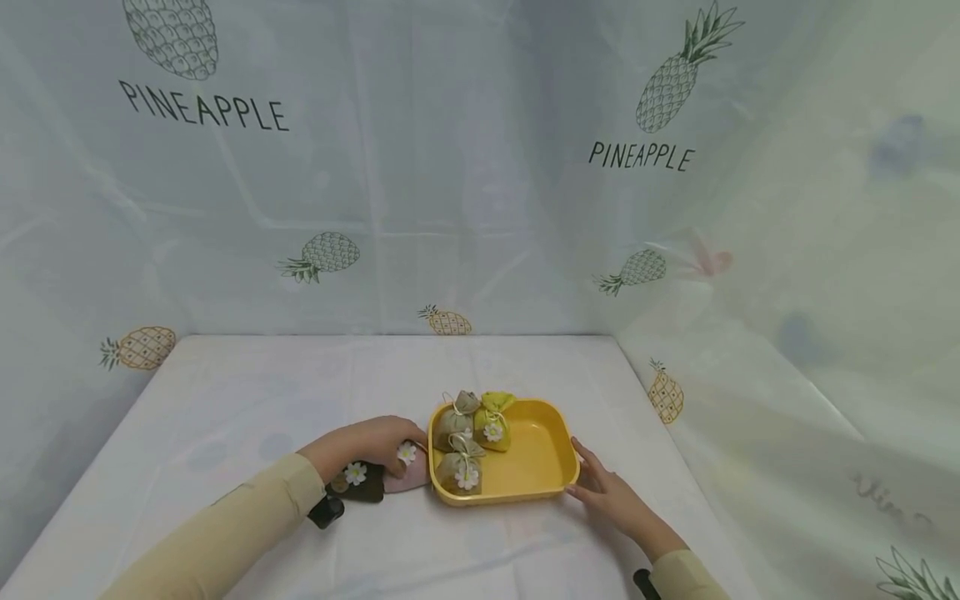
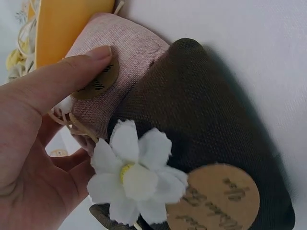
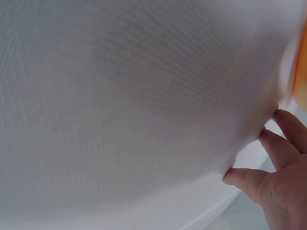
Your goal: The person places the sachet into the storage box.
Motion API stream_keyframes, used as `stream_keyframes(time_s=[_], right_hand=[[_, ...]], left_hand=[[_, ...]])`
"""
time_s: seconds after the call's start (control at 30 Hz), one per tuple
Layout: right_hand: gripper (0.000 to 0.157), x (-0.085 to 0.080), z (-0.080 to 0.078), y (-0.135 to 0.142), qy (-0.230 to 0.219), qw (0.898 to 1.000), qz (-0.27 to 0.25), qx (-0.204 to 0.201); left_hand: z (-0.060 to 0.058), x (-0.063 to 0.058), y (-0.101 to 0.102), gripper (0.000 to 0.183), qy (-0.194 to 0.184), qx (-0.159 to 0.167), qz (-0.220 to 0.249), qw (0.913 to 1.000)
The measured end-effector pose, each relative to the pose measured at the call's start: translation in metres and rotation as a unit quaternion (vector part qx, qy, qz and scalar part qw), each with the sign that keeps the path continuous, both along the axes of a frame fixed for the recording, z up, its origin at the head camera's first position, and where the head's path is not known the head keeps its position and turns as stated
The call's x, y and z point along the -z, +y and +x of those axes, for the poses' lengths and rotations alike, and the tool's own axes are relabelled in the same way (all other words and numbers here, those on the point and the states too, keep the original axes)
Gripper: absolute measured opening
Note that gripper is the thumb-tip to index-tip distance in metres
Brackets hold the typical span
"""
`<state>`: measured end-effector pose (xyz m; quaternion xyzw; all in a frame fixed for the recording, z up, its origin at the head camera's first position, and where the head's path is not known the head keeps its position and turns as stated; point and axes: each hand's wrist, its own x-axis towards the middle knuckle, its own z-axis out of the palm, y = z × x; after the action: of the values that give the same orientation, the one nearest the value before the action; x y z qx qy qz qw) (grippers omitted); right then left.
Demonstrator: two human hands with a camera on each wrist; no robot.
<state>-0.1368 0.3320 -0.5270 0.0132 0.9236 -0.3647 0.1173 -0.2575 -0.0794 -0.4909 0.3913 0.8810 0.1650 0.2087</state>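
Note:
A pink drawstring sachet (image 2: 129, 40) with a round brown label lies against the left side of a yellow tray (image 1: 534, 483). My left hand (image 1: 386, 442) pinches it, the thumb across its label and the other fingers behind it, partly hidden. Beside it, under my left wrist, is a dark brown sachet (image 2: 187, 105) bearing a white cloth flower (image 2: 153, 143). My right hand (image 1: 611, 496) is at the tray's right end, its fingertips right at the wall. In the right wrist view, the fingers (image 3: 278, 148) are spread with nothing gripped.
Inside the tray's left half sit two beige sachets (image 1: 459, 471) and a yellow-green sachet (image 1: 495, 425). A white cloth (image 1: 270, 392) covers the table. Pineapple-printed sheets (image 1: 465, 167) hang behind and at the sides.

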Motion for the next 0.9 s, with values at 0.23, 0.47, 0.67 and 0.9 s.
stream_keyframes(time_s=[0.23, 0.47, 0.67, 0.9], right_hand=[[0.082, 0.001, 0.000, 0.000, -0.002, 1.000, -0.005, 0.005], [0.081, 0.001, 0.000, -0.001, 0.003, 1.000, -0.001, 0.006], [0.081, 0.000, 0.001, 0.000, 0.004, 1.000, -0.002, 0.003], [0.081, -0.002, 0.003, 0.000, 0.004, 1.000, 0.001, -0.001]], left_hand=[[0.000, -0.003, 0.000, 0.047, -0.003, 0.008, 0.014, 0.9999], [-0.005, -0.013, -0.004, 0.045, 0.015, 0.014, 0.035, 0.9992], [-0.013, -0.030, -0.008, 0.045, 0.018, -0.013, 0.046, 0.9987], [-0.018, -0.038, -0.014, 0.045, 0.044, 0.004, 0.055, 0.9975]])
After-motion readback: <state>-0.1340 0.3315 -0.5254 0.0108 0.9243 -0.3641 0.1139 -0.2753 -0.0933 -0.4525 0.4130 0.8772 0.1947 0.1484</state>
